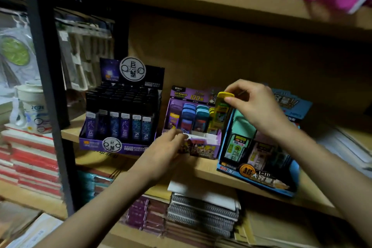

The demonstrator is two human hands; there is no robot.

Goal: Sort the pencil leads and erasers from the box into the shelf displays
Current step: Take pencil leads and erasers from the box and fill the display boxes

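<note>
Yellow lead case (222, 107) pinched by right fingers (231, 100); left fingers (176, 135) blurred, grip unclear, at purple display (203, 152).

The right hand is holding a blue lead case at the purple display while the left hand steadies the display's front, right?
Not quite. In the head view the lead case held by the right hand is yellow, not blue. It is at the purple display, and the left hand does hold the display's front.
</note>
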